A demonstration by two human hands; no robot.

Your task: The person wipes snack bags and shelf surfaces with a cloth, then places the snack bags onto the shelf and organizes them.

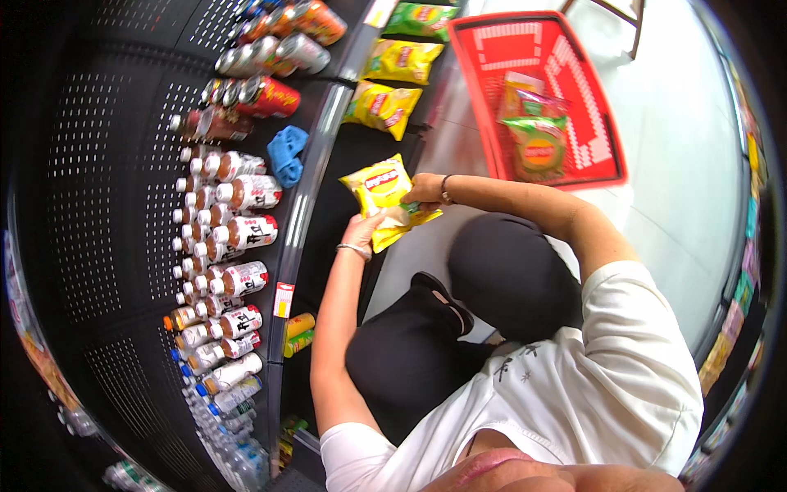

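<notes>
A yellow bag of potato chips (384, 184) is held up in front of the dark lower shelf, its printed face toward me. My left hand (363, 232) grips its lower left edge, thumb on the front. At the bag's right side, my right hand (426, 189) pinches it. A small green patch shows by the right fingers; whether it is print or a separate piece I cannot tell. Farther along the same shelf lie two yellow chip bags (386, 109) (403, 60) and a green chip bag (420, 21).
A red shopping basket (599, 157) stands on the floor at right, with several snack packs (538, 147) inside. Bottled drinks (246, 232), cans (270, 97) and a blue cloth (287, 156) sit on the upper shelf. Its front rail (307, 184) runs beside my left arm. Chip canisters (299, 335) stand lower.
</notes>
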